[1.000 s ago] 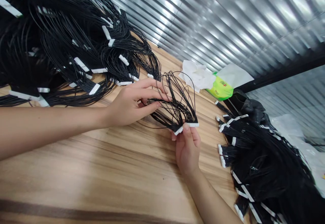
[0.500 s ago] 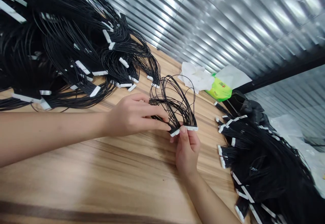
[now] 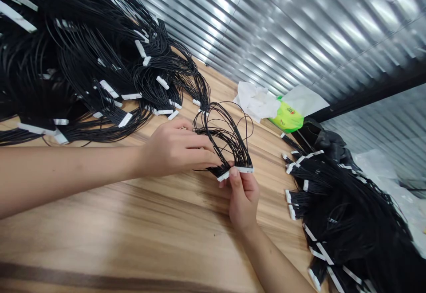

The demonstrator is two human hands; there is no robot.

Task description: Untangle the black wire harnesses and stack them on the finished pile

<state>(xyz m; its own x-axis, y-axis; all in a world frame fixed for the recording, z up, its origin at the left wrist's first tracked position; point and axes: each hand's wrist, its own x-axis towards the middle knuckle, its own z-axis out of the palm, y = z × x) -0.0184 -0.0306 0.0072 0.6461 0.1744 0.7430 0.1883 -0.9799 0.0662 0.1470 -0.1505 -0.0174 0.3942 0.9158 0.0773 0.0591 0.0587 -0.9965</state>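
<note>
A looped harness of thin black wires [image 3: 223, 134] with two white connector strips at its ends is held above the wooden table [image 3: 133, 226]. My right hand [image 3: 243, 195] pinches both white connectors [image 3: 244, 169] from below, thumb on top. My left hand [image 3: 176, 149] comes in from the left, its fingers closed on the wires just above the connectors.
A large heap of the same black harnesses [image 3: 83, 58] covers the table's far left. Another heap [image 3: 346, 222] lies on black plastic at the right. Crumpled white tissue [image 3: 256, 100] and a green packet [image 3: 288, 118] sit by the corrugated metal wall [image 3: 299, 27].
My left hand has slid down the wires from the loop's middle to just above the connectors. The harness and my right hand have shifted slightly left and down.
</note>
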